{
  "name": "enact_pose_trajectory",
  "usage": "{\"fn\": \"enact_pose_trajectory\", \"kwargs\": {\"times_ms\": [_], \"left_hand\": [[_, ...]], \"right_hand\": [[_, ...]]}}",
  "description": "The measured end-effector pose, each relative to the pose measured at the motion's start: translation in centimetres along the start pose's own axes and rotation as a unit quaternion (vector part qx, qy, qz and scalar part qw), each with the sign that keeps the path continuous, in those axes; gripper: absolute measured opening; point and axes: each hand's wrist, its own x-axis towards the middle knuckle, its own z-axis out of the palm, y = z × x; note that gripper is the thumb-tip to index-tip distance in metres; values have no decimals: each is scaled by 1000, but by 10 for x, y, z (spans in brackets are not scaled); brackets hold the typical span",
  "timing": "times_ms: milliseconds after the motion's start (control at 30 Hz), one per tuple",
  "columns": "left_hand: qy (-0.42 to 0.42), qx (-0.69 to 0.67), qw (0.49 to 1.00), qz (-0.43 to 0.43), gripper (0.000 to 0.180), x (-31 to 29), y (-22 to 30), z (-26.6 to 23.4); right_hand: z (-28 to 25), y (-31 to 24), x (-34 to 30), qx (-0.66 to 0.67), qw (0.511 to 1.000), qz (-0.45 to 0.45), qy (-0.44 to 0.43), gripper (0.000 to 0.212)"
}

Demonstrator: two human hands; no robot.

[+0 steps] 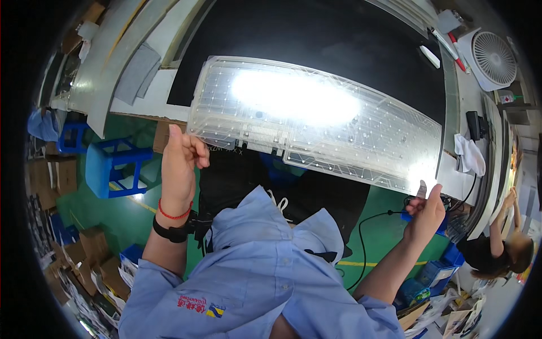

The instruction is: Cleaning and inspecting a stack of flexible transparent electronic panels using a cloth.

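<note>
A stack of long clear plastic sheets (372, 133), printed with fine traces and dots like keyboard membranes, lies slanted over the front edge of a black work mat (316, 31). Strong glare whitens its middle. A striped tail (262, 134) juts from the near edge. My left hand (183, 155) is at the near left corner, thumb raised and apart, fingers loosely curled beside the edge; contact there is unclear. At the near right corner, my right hand (426, 209) has thumb and finger around the sheets, one fingertip seeming to show through the plastic.
A white fan (492, 59) stands at the far right, near a white tool (430, 56) on the mat. Grey cloths (137, 73) lie left. Blue stools (110, 166) and cardboard boxes (93, 248) fill the left floor. A black cable (361, 243) hangs right; another person (497, 246) works beyond.
</note>
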Motion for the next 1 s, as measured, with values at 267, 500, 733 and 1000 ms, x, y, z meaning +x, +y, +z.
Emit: {"fn": "enact_pose_trajectory", "kwargs": {"times_ms": [267,500,733,1000], "left_hand": [[-3,108,994,26,44,12,10,-11],[-95,81,992,1,32,2,23,-8],[-88,159,965,191,21,-4,43,-7],[-118,168,933,297,44,25,49,29]], "right_hand": [[-17,-3,-3,160,978,-40,-127,15],[-28,-15,15,161,976,-10,-147,22],[-15,-35,14,148,962,-186,-137,36],[15,-30,12,178,931,-274,-165,41]]}}
